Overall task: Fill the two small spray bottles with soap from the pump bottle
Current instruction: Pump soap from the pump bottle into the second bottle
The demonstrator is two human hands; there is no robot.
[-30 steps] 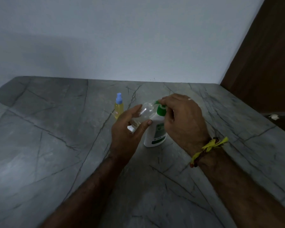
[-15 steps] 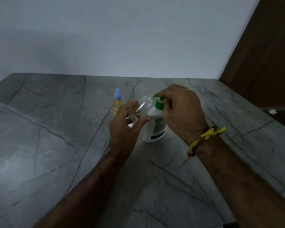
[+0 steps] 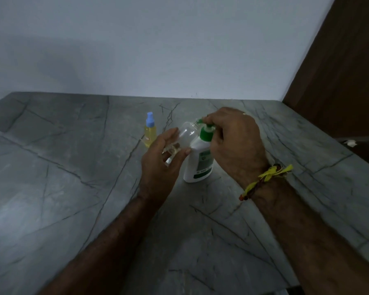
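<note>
Head view, single frame, dim lighting. Left hand (image 3: 161, 165): fingers and thumb curled round a small clear spray bottle (image 3: 184, 136), gripping its lower part; the bottle is tilted, its open neck raised toward the green spout of the pump bottle (image 3: 199, 160) and lying just beside it. Whether neck and spout touch cannot be told. The clear bottle appears mostly empty; any liquid inside cannot be confirmed. Right hand (image 3: 234, 141): fingers curled down over the green pump head, pressing or gripping it from above; the fingertips hide most of the head, so the depth of the press cannot be told. A yellow thread band (image 3: 266, 176) sits on the right wrist. Pump bottle: white body, green collar and label, standing upright on the grey stone counter (image 3: 62, 188), between the two hands. Its fill level is not visible through the opaque wall. Second small spray bottle (image 3: 150, 133): stands upright on the counter to the left of the pump bottle and slightly farther from the camera, apart from both hands, blue spray top fitted, body holding yellow liquid to near the shoulder.
</note>
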